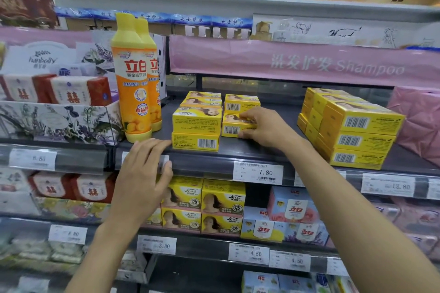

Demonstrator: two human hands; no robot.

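Shop shelf (240, 150) fills the head view. Right hand (266, 128) grips a yellow box (234, 126), fingers on top, thumb low. The box lies at the hand's 9 o'clock, long side running 9 to 3. Left hand (142, 173) rests flat on the shelf edge, farther off at 8 o'clock.

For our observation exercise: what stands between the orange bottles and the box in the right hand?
A stack of yellow boxes, seen in the head view, between the orange bottles and the box the right hand grips.
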